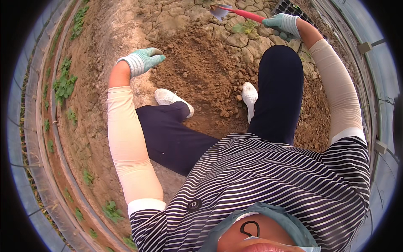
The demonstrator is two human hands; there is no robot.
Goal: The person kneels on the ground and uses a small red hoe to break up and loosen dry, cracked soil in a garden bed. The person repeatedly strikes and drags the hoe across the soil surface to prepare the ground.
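Observation:
My right hand point(282, 26), in a green and white work glove, grips the red handle point(250, 15) of a small hand hoe. The hoe's metal blade point(221, 12) points left, over or against the cracked soil; I cannot tell whether it touches. Gloved the same way, my left hand point(145, 60) holds nothing, its thumb and fingers apart, over the edge of a patch of loose, broken soil point(201, 66). Just below the hoe handle grows a small green plant point(247, 28) in the cracked ground.
A black seedling tray point(291, 9) lies at the upper right, partly behind my right hand. Along the left run a grey pipe point(56, 126) and several leafy plants point(64, 83). Wooden boards point(362, 82) and plastic sheeting border the right. My white shoes point(171, 99) stand on the soil.

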